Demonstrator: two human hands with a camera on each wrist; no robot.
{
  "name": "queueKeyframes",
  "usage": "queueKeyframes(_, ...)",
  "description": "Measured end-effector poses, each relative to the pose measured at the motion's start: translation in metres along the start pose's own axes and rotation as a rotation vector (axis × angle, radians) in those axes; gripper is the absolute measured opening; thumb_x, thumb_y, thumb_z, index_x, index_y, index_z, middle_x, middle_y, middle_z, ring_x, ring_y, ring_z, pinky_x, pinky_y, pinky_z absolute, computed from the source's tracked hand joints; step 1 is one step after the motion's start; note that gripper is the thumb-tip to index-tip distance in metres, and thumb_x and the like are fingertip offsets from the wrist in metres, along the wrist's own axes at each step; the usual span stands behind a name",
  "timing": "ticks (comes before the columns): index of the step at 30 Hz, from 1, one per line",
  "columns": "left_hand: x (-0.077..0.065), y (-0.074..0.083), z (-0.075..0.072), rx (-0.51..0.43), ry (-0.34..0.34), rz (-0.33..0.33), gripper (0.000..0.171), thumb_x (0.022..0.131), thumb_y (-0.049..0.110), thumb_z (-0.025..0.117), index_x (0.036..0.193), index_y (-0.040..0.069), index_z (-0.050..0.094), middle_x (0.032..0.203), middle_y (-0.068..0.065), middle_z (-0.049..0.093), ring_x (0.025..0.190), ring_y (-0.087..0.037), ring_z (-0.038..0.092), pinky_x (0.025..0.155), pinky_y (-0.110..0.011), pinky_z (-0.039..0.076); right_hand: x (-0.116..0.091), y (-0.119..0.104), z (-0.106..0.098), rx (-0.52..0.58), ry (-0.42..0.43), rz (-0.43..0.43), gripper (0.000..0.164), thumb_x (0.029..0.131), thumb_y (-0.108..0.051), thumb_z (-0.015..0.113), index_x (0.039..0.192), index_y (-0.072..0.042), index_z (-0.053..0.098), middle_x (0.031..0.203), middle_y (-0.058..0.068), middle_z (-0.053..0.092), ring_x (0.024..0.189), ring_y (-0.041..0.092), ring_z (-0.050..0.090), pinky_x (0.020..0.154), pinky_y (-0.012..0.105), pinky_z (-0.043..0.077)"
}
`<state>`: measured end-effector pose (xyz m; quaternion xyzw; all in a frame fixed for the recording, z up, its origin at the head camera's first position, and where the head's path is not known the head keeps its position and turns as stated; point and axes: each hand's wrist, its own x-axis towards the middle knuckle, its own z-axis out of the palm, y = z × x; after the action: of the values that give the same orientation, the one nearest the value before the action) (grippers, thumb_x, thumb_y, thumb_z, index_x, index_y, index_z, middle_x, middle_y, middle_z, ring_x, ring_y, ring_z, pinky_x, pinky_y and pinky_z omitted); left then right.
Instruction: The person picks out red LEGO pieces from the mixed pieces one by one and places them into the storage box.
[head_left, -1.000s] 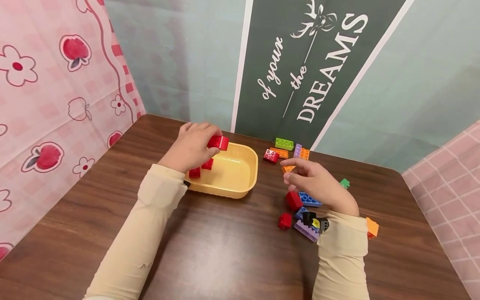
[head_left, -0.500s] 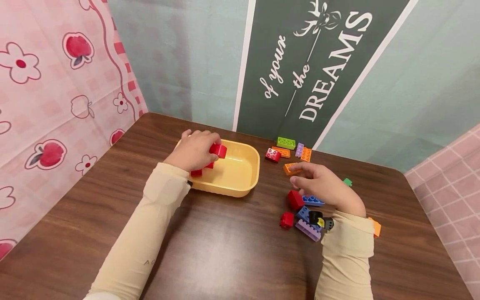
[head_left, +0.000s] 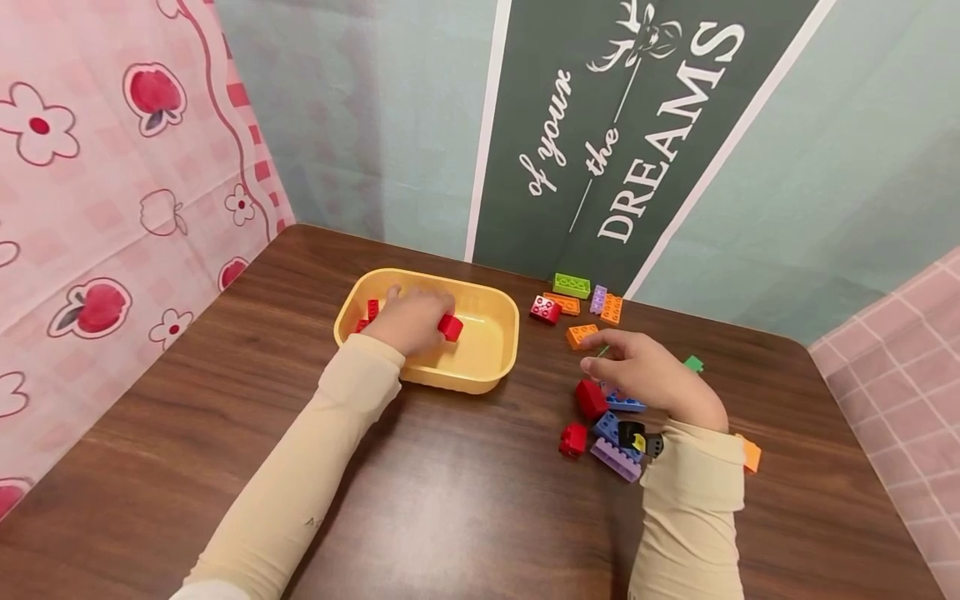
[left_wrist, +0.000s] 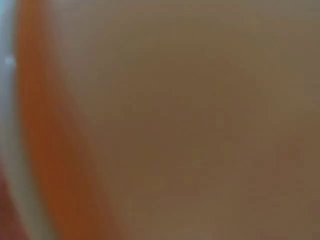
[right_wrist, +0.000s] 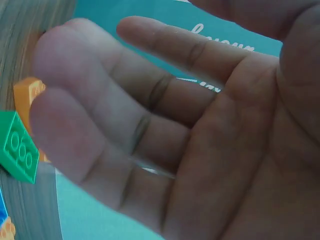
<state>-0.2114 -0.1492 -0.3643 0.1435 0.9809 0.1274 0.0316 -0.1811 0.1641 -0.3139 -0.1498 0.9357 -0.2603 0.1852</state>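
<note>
My left hand (head_left: 411,321) reaches down inside the yellow tray (head_left: 507,333) and pinches a red toy brick (head_left: 450,327) low over the tray floor. More red bricks (head_left: 372,309) lie at the tray's left end, partly hidden by that hand. The left wrist view is a brown and orange blur. My right hand (head_left: 648,375) hovers over the loose bricks on the right, fingers loosely bent and holding nothing. In the right wrist view its palm shows bare, with a green brick (right_wrist: 19,147) and an orange brick (right_wrist: 29,97) beyond the fingertips.
Near the back edge of the wooden table (head_left: 450,500) lie a lime brick (head_left: 572,286), a studded red brick (head_left: 546,310) and orange ones. Around the right hand are a red brick (head_left: 592,400), a purple brick (head_left: 617,459) and several blue ones. Printed cloths hang behind.
My left hand has moved right and down into the tray with the red brick, uncovering the tray's left end. The right hand stays over the loose bricks, almost unchanged.
</note>
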Motion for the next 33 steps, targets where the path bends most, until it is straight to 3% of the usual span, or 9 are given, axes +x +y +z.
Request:
queueKeyframes(4, 0.001, 0.004, 0.007, 0.033, -0.039, -0.025, 0.019, 0.083, 0.011, 0.066, 0.101, 0.013, 0.062, 0.092, -0.004, 0.063, 0.101, -0.031, 0.052, 0.104, -0.062, 0.021, 0.001, 0.005, 0.001, -0.049, -0.003, 0.063, 0.041, 0.094, -0.032, 0.058, 0.125, -0.006, 0.061, 0.097, 0.011, 0.062, 0.073, 0.022, 0.057, 0.065, 0.034, 0.051)
queueKeyframes(11, 0.006, 0.002, 0.018, 0.069, -0.064, -0.034, 0.027, 0.083, 0.009, 0.064, 0.111, 0.012, 0.063, 0.104, -0.009, 0.066, 0.107, -0.034, 0.052, 0.106, -0.064, 0.018, 0.01, 0.007, 0.014, -0.036, -0.078, 0.241, 0.034, 0.091, -0.025, 0.062, 0.117, -0.003, 0.065, 0.076, 0.01, 0.058, 0.052, 0.019, 0.051, 0.052, 0.03, 0.049)
queueKeyframes(18, 0.009, 0.002, 0.024, 0.073, -0.048, -0.028, 0.024, 0.082, 0.007, 0.062, 0.106, 0.013, 0.063, 0.101, -0.008, 0.066, 0.105, -0.034, 0.053, 0.104, -0.065, 0.019, 0.022, 0.007, 0.025, -0.114, -0.065, 0.254, 0.017, 0.085, -0.019, 0.068, 0.09, -0.003, 0.069, 0.063, 0.005, 0.054, 0.047, 0.016, 0.05, 0.048, 0.026, 0.046)
queueKeyframes(23, 0.008, 0.0, 0.025, 0.066, -0.048, -0.04, 0.031, 0.083, 0.008, 0.061, 0.113, 0.013, 0.064, 0.109, -0.01, 0.066, 0.11, -0.035, 0.052, 0.106, -0.066, 0.016, 0.027, 0.007, 0.03, -0.14, -0.065, 0.269, 0.01, 0.08, -0.01, 0.068, 0.087, -0.002, 0.069, 0.071, 0.009, 0.06, 0.055, 0.018, 0.052, 0.05, 0.026, 0.045)
queueKeyframes(29, 0.006, 0.0, 0.021, 0.043, -0.029, -0.031, 0.043, 0.085, 0.014, 0.061, 0.128, 0.013, 0.061, 0.126, -0.011, 0.062, 0.12, -0.036, 0.049, 0.109, -0.066, 0.012, 0.032, 0.011, 0.035, -0.202, -0.094, 0.314, 0.019, 0.076, -0.011, 0.07, 0.093, -0.001, 0.072, 0.074, 0.01, 0.06, 0.066, 0.022, 0.054, 0.056, 0.029, 0.045)
queueKeyframes(33, 0.005, 0.003, 0.015, 0.037, 0.008, -0.02, 0.041, 0.088, 0.017, 0.059, 0.129, 0.014, 0.061, 0.127, -0.011, 0.061, 0.122, -0.036, 0.047, 0.11, -0.066, 0.01, 0.033, 0.012, 0.033, -0.204, -0.079, 0.255, 0.019, 0.078, -0.012, 0.067, 0.093, -0.002, 0.072, 0.075, 0.008, 0.061, 0.067, 0.022, 0.053, 0.058, 0.031, 0.046)
